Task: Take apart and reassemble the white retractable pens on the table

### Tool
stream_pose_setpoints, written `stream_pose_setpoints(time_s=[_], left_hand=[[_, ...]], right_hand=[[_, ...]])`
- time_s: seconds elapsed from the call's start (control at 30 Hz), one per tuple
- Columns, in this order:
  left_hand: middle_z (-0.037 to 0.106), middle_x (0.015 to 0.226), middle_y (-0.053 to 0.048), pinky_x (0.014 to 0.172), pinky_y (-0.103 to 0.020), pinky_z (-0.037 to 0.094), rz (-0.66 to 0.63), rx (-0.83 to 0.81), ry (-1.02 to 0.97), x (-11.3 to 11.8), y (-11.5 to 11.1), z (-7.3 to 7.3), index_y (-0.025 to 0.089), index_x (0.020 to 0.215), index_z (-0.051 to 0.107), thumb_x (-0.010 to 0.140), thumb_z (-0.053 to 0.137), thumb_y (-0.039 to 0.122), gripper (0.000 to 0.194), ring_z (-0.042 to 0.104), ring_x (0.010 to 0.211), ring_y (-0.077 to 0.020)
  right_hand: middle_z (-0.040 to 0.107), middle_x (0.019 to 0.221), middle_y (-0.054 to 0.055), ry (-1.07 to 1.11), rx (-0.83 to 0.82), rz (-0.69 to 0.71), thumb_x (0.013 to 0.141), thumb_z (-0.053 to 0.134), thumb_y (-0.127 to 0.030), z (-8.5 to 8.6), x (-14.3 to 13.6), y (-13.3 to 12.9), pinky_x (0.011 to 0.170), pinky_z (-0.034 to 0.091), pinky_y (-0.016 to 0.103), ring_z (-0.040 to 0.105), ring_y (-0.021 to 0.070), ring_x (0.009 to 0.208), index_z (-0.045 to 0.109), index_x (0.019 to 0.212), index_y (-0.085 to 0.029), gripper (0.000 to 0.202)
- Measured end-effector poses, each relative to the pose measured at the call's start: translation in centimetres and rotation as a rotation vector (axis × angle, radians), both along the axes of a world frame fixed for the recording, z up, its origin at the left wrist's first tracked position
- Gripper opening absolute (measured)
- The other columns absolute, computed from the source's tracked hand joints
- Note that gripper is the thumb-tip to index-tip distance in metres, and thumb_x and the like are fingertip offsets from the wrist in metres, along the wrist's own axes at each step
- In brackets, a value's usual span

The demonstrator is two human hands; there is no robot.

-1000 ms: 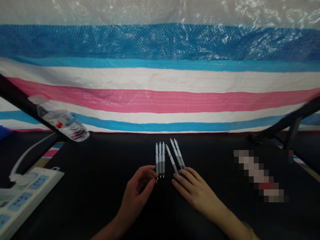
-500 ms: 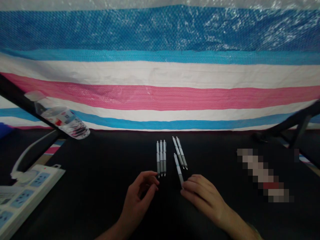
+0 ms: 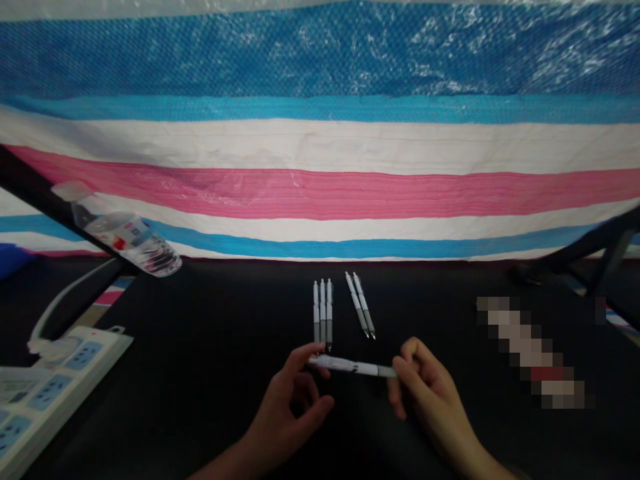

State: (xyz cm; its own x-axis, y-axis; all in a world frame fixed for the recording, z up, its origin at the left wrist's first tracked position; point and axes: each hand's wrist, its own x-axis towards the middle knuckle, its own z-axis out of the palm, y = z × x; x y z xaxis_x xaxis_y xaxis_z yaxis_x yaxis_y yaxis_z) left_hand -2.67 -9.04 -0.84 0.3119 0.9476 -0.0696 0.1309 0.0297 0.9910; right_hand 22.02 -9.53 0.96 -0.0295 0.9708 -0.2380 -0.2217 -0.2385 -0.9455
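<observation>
A white pen [image 3: 353,366] with a grey grip lies almost level across the space between my hands. My right hand [image 3: 434,393] pinches its grey end between thumb and fingers. At the other end, the index finger of my left hand [image 3: 286,408] is at or just behind the pen's tip; whether they touch I cannot tell. The left thumb stands apart from the fingers. Beyond the left hand, three matching pens [image 3: 323,312] lie side by side, their near ends partly hidden by fingers. Two more pens [image 3: 360,305] lie slanted together to their right.
Everything rests on a black table [image 3: 210,333]. A white power strip [image 3: 65,387] with a plugged cable is at the left, a tilted water bottle [image 3: 135,243] behind it. A blurred-out object [image 3: 530,353] lies at the right. A striped plastic sheet [image 3: 320,193] hangs behind.
My right hand has lifted the nearest pen off the table and turned it from pointing away to crosswise. The left hand has opened its thumb and finger wider beside it.
</observation>
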Motion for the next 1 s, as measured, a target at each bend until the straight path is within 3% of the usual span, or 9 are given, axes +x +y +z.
stream_pose_setpoints(time_s=[0.1, 0.17, 0.37, 0.67, 0.9, 1.0], left_hand=[[0.068, 0.081, -0.001, 0.058, -0.023, 0.052, 0.022, 0.03, 0.023, -0.1, 0.0, 0.5, 0.025, 0.11, 0.064, 0.087, 0.07, 0.026, 0.023, 0.064, 0.064, -0.0146], [0.064, 0.07, 0.001, 0.051, -0.021, 0.048, 0.052, 0.016, 0.032, -0.1, 0.0, 0.8, 0.022, 0.092, 0.065, 0.089, 0.068, 0.03, 0.009, 0.061, 0.056, -0.0131], [0.063, 0.067, 0.001, 0.046, -0.021, 0.048, 0.147, -0.06, -0.033, 0.0, -0.1, 1.3, 0.019, 0.087, 0.064, 0.086, 0.072, 0.041, 0.023, 0.06, 0.05, -0.0129], [0.059, 0.062, 0.003, 0.04, -0.018, 0.037, 0.146, -0.224, -0.148, -0.1, 0.1, 1.3, 0.019, 0.075, 0.06, 0.077, 0.08, 0.049, 0.037, 0.051, 0.044, -0.0084], [0.057, 0.056, 0.005, 0.038, -0.016, 0.034, 0.148, -0.308, -0.178, 0.3, 0.3, 1.5, 0.018, 0.075, 0.059, 0.076, 0.08, 0.051, 0.039, 0.047, 0.04, -0.0067], [0.055, 0.055, 0.006, 0.039, -0.016, 0.035, 0.165, -0.29, -0.207, 0.3, 0.4, 1.4, 0.018, 0.077, 0.06, 0.077, 0.079, 0.051, 0.038, 0.047, 0.041, -0.0068]], right_hand=[[0.066, 0.051, -0.002, -0.011, -0.061, 0.109, 0.088, 0.069, -0.059, 0.1, -0.5, 0.0, 0.039, 0.04, 0.017, 0.056, 0.0103, 0.036, 0.055, 0.087, -0.02, 0.041], [0.068, 0.053, 0.0, -0.027, -0.064, 0.165, 0.088, 0.068, -0.061, -0.1, -0.6, 0.0, 0.041, 0.045, 0.019, 0.06, 0.0116, 0.038, 0.063, 0.093, -0.016, 0.046], [0.069, 0.055, 0.003, -0.039, -0.136, 0.306, 0.084, 0.067, -0.066, -1.3, -0.7, -0.3, 0.04, 0.048, 0.019, 0.064, 0.0136, 0.041, 0.072, 0.093, -0.012, 0.055], [0.067, 0.051, 0.002, -0.179, -0.049, 0.248, 0.083, 0.069, -0.066, -1.2, -0.8, -0.6, 0.035, 0.045, 0.019, 0.06, 0.0133, 0.037, 0.079, 0.089, -0.015, 0.052], [0.072, 0.056, 0.004, -0.28, 0.142, 0.141, 0.085, 0.073, -0.053, -0.9, -1.0, -1.2, 0.043, 0.053, 0.024, 0.065, 0.016, 0.043, 0.082, 0.094, -0.018, 0.037], [0.072, 0.058, 0.004, -0.271, 0.095, 0.17, 0.084, 0.073, -0.055, -0.7, -1.0, -1.1, 0.042, 0.05, 0.023, 0.065, 0.0158, 0.044, 0.079, 0.101, -0.017, 0.042]])
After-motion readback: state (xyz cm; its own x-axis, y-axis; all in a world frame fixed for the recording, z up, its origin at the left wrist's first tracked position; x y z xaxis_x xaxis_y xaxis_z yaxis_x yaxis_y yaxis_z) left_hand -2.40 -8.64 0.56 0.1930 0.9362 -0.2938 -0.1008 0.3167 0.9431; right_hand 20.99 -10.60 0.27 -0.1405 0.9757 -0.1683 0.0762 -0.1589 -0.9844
